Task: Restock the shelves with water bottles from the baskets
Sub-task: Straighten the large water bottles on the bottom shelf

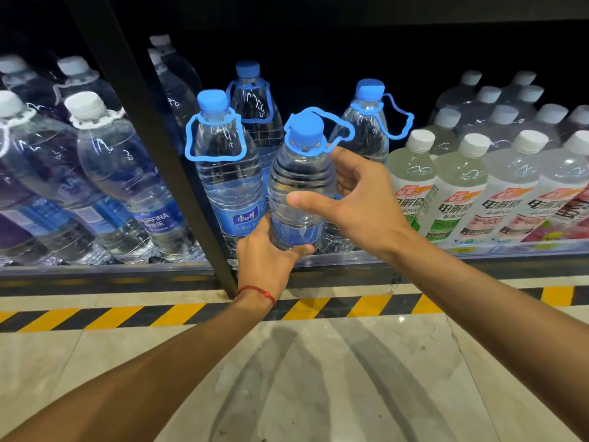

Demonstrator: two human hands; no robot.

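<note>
A large clear water bottle (298,183) with a blue cap and blue carry loop stands at the front of the low shelf (350,263). My left hand (271,253) grips its base, thumb across the blue label. My right hand (357,193) curls round its upper right side, thumb in front and fingers behind near the neck. Three more blue-capped bottles stand around it: one (228,173) to the left, one (255,113) behind, one (366,129) to the right.
A black upright post (165,148) divides the shelf. White-capped Aquafina bottles (127,180) fill the left bay. White-capped labelled drink bottles (462,193) fill the right. A yellow-black hazard stripe (191,314) runs along the tiled floor (318,378) below.
</note>
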